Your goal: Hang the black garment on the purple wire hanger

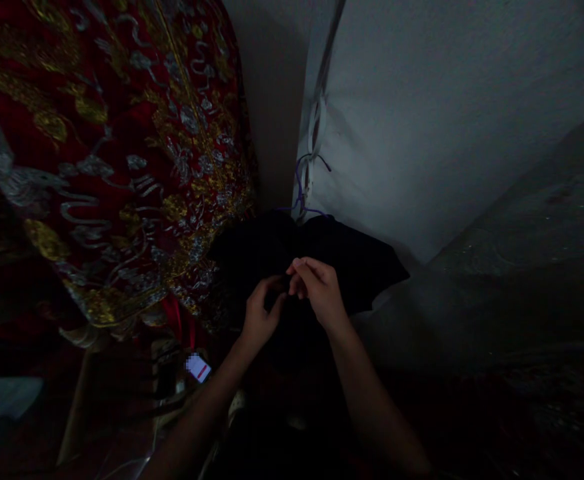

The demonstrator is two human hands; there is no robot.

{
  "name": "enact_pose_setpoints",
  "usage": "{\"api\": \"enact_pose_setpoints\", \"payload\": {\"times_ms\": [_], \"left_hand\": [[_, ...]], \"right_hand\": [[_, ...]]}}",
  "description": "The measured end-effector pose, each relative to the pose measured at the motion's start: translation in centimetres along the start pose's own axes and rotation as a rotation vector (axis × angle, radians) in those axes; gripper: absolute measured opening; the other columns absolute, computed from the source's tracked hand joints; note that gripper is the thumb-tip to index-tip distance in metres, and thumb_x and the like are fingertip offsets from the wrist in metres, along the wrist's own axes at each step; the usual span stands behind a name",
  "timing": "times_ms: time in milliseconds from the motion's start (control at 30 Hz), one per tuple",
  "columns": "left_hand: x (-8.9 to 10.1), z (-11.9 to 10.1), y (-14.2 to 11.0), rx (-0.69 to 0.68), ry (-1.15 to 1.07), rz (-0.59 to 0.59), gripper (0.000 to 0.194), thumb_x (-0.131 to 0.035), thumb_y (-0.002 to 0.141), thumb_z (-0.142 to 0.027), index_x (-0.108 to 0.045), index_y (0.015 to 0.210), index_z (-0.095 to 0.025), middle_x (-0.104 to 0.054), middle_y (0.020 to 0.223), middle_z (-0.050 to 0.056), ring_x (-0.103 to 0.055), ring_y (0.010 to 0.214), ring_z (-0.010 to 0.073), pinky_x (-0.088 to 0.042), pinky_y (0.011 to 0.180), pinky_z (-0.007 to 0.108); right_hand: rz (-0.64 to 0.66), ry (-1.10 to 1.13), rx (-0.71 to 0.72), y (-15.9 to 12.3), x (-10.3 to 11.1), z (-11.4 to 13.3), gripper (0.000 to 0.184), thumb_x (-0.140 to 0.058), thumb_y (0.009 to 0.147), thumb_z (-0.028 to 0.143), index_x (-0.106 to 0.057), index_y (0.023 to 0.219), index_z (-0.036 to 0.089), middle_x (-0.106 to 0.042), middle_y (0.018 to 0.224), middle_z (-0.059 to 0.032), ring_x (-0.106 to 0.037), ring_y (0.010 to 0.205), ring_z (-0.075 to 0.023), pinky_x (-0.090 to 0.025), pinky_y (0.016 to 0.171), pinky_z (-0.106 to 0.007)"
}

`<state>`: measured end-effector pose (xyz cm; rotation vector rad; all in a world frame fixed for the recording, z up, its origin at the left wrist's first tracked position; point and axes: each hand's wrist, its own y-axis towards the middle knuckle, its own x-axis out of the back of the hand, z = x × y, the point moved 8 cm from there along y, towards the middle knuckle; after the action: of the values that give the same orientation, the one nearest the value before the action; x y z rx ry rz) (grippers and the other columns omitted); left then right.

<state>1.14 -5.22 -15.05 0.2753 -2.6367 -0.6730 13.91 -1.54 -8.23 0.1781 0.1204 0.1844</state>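
A black garment hangs on a purple hanger in front of me, its folds mostly lost in the dark. Both of my hands are at the middle of its front, close together. My left hand has its fingers curled and its thumb towards them, at the black cloth. Thumb and index finger of my right hand are pressed together in a pinch just right of the left fingertips. Whatever sits in that pinch is too small and dark to make out.
A red cloth with gold and silver embroidery hangs at the left. White strap-like loops run down the pale wall above the hanger. Low on the left are a lit phone-like screen and a wooden leg.
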Motion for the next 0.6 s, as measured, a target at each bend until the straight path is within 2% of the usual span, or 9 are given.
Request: {"api": "enact_pose_setpoints", "payload": {"times_ms": [67, 100, 200, 300, 400, 433, 500, 567, 600], "left_hand": [[2.1, -4.2, 2.8, -0.175, 0.019, -0.067, 0.038, -0.052, 0.097, -0.024, -0.057, 0.134, -0.024, -0.068, 0.105, 0.007, -0.064, 0.097, 0.0186, -0.050, 0.092, 0.035], [2.4, -5.9, 4.2, -0.238, 0.035, -0.039, 0.036, -0.051, 0.098, -0.024, -0.059, 0.133, -0.025, -0.067, 0.103, 0.007, -0.064, 0.095, 0.0178, -0.050, 0.090, 0.034], [1.9, -8.8, 7.3, -0.374, 0.083, 0.097, 0.023, -0.053, 0.098, -0.025, -0.070, 0.112, -0.023, -0.068, 0.097, 0.006, -0.065, 0.090, 0.0168, -0.052, 0.084, 0.031], [1.1, -9.1, 8.6, -0.431, 0.145, 0.128, 0.018, -0.053, 0.098, -0.025, -0.071, 0.099, -0.021, -0.069, 0.093, 0.006, -0.065, 0.087, 0.0167, -0.052, 0.081, 0.030], [1.1, -9.1, 8.9, -0.462, 0.185, 0.113, 0.016, -0.052, 0.098, -0.024, -0.068, 0.096, -0.020, -0.069, 0.091, 0.006, -0.065, 0.086, 0.0164, -0.051, 0.080, 0.029], [1.8, -9.2, 9.1, -0.468, 0.190, 0.071, 0.016, -0.052, 0.098, -0.024, -0.067, 0.095, -0.020, -0.068, 0.090, 0.005, -0.065, 0.086, 0.0166, -0.051, 0.081, 0.029], [4.4, -9.0, 9.7, -0.446, 0.184, -0.097, 0.015, -0.053, 0.098, -0.027, -0.065, 0.093, -0.020, -0.067, 0.090, 0.005, -0.063, 0.089, 0.0170, -0.049, 0.085, 0.030], [8.2, -7.4, 10.4, -0.348, 0.133, -0.330, 0.018, -0.052, 0.098, -0.034, -0.063, 0.095, -0.020, -0.066, 0.094, 0.005, -0.061, 0.094, 0.0171, -0.047, 0.090, 0.031], [9.6, -5.8, 11.0, -0.273, 0.095, -0.374, 0.022, -0.047, 0.100, -0.037, -0.061, 0.098, -0.020, -0.065, 0.097, 0.004, -0.060, 0.097, 0.0167, -0.046, 0.092, 0.031]], "right_hand": [[-0.028, -0.044, 0.031, -0.1, 0.4, 0.1, 0.041, -0.060, 0.085, 0.056, -0.064, 0.071, 0.017, -0.056, 0.047, 0.0025, -0.046, 0.039, -0.0078, -0.032, 0.040, -0.020], [-0.041, -0.061, 0.053, -0.1, 0.7, 0.4, 0.041, -0.060, 0.086, 0.055, -0.064, 0.071, 0.017, -0.056, 0.047, 0.0024, -0.047, 0.040, -0.0083, -0.033, 0.041, -0.020], [-0.076, -0.125, 0.118, 0.2, 1.5, 1.3, 0.039, -0.059, 0.089, 0.053, -0.065, 0.072, 0.018, -0.055, 0.048, 0.0028, -0.047, 0.042, -0.0091, -0.033, 0.043, -0.021], [-0.101, -0.174, 0.137, 1.0, 2.1, 0.4, 0.039, -0.058, 0.088, 0.052, -0.063, 0.070, 0.018, -0.053, 0.049, 0.0034, -0.046, 0.044, -0.0095, -0.034, 0.046, -0.022], [-0.135, -0.215, 0.085, 2.1, 2.5, -2.9, 0.040, -0.056, 0.087, 0.051, -0.061, 0.065, 0.018, -0.050, 0.047, 0.0032, -0.045, 0.045, -0.0104, -0.033, 0.048, -0.024], [-0.147, -0.233, 0.059, 2.3, 2.6, -4.1, 0.039, -0.055, 0.086, 0.051, -0.061, 0.064, 0.019, -0.049, 0.047, 0.0030, -0.045, 0.045, -0.0108, -0.033, 0.049, -0.025], [-0.148, -0.260, -0.001, 2.4, 2.6, -6.5, 0.039, -0.054, 0.085, 0.050, -0.060, 0.062, 0.019, -0.049, 0.046, 0.0027, -0.044, 0.045, -0.0113, -0.032, 0.050, -0.026], [-0.123, -0.253, -0.054, 1.8, 2.3, -8.3, 0.037, -0.055, 0.083, 0.050, -0.059, 0.061, 0.020, -0.049, 0.047, 0.0027, -0.045, 0.047, -0.0117, -0.033, 0.051, -0.026], [-0.110, -0.236, -0.074, 1.2, 2.1, -8.9, 0.037, -0.055, 0.082, 0.049, -0.059, 0.061, 0.020, -0.049, 0.047, 0.0029, -0.045, 0.047, -0.0118, -0.034, 0.052, -0.026]]}}
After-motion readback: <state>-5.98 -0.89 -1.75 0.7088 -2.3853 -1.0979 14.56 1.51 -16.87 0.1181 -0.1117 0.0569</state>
